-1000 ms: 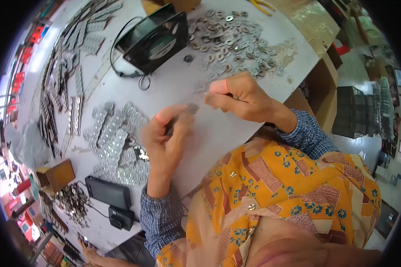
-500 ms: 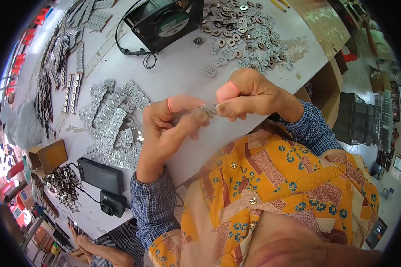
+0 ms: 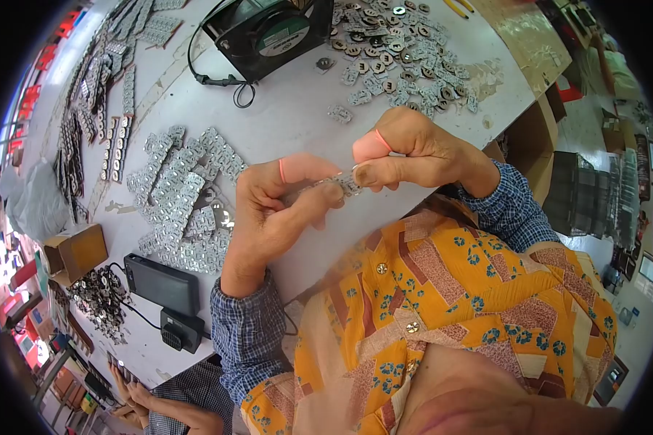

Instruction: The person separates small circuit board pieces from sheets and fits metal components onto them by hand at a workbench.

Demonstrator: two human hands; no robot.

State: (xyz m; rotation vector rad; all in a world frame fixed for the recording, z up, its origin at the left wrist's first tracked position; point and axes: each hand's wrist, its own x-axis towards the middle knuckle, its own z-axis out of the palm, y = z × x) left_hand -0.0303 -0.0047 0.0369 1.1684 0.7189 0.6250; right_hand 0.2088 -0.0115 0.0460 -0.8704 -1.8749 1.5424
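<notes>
Hands, left (image 3: 268, 210) and right (image 3: 406, 156), pinch one metal strip (image 3: 334, 183) in closed grip; fan (image 3: 268, 32) label unreadable.

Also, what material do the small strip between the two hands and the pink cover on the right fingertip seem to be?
The small strip looks like thin metal: silvery, glinting, like the strips piled on the table. The pink cover looks like soft rubber or latex: matte, smooth, tight on the fingertip of the right hand. Neither is certain.
</notes>
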